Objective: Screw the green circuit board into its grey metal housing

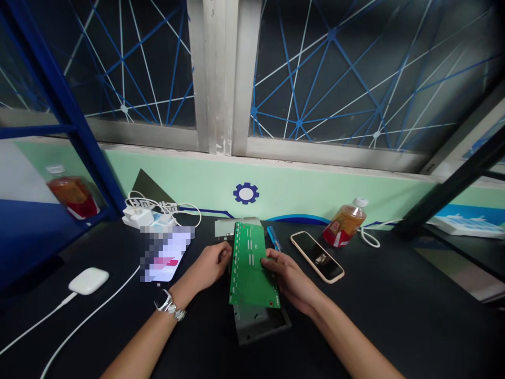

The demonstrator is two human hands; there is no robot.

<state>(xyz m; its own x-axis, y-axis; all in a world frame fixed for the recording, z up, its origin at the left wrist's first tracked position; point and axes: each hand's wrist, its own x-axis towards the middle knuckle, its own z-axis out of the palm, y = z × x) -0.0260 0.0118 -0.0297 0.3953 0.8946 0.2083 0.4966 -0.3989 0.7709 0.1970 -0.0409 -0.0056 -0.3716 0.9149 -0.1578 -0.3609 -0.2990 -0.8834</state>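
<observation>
A green circuit board (pixel 252 279) is tilted above a grey metal tray (pixel 258 329), whose near end shows below it. My right hand (pixel 290 273) grips the board's right edge, thumb on its face and the other fingers partly behind it. My left hand (pixel 215 263), with a metal watch on its wrist, is closed beside the board's left edge. Its fingertips are curled and partly hidden, so what they hold cannot be made out. Just behind the board lies a blue-handled tool (pixel 273 238), its far details too small to tell.
A phone in a pale case (pixel 317 256) and a drink bottle (pixel 345 222) are at right. To the left are a lit phone (pixel 168 258), a white power strip (pixel 148 217), a white earbud case (pixel 89 281) and cables. A green wall (pixel 189 176) closes off the back.
</observation>
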